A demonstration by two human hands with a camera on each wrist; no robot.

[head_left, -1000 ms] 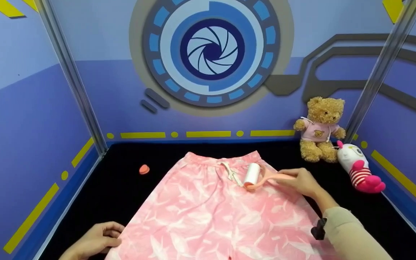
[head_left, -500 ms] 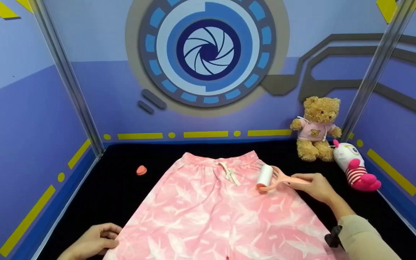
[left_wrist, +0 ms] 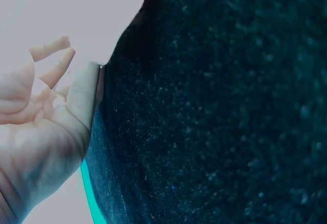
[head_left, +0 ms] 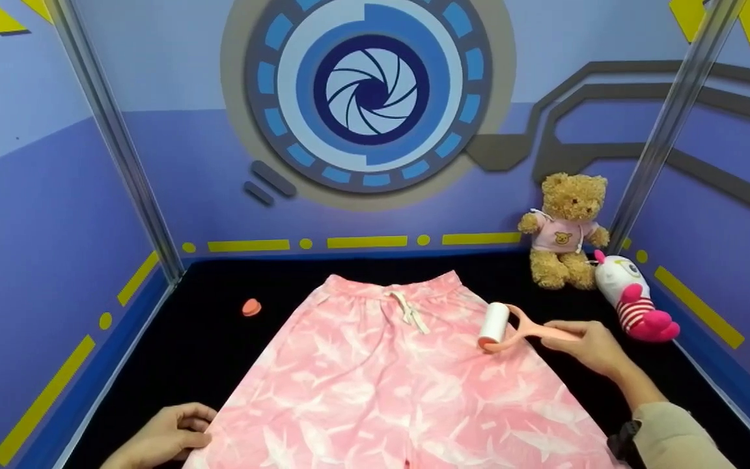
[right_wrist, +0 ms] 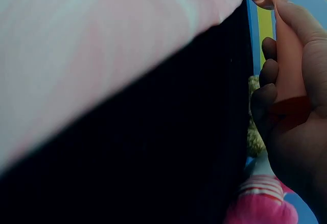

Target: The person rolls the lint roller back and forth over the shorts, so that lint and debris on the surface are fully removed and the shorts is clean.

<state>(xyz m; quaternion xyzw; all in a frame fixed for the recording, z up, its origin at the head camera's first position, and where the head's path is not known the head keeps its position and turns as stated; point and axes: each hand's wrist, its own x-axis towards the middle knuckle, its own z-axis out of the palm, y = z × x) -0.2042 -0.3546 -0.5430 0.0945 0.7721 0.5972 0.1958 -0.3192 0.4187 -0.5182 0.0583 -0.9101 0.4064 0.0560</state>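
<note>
In the head view a pair of pink shorts (head_left: 349,378) with a white fish-like print and cream drawstring lies spread out, waistband away from me. My right hand (head_left: 593,348) grips the peach handle of a lint roller (head_left: 494,324). The roller's white cylinder is over the shorts' right side, near the edge. In the right wrist view the fingers (right_wrist: 268,71) curl round the handle. At the shorts' lower left edge, my left hand (head_left: 170,433) pinches the cloth between thumb and finger. The left wrist view shows that hand (left_wrist: 56,117) at a washed-out cloth corner.
A small peach-coloured piece (head_left: 252,307) lies on the black surface (head_left: 219,352), left of the shorts. A teddy bear (head_left: 564,234) sits at the back right. Beside it leans a white and pink plush toy (head_left: 638,303). Printed walls (head_left: 349,221) enclose the back and sides.
My right hand has moved the lint roller rightward and slightly nearer, from beside the drawstring to the shorts' right edge. The left hand stays at the lower left edge.
</note>
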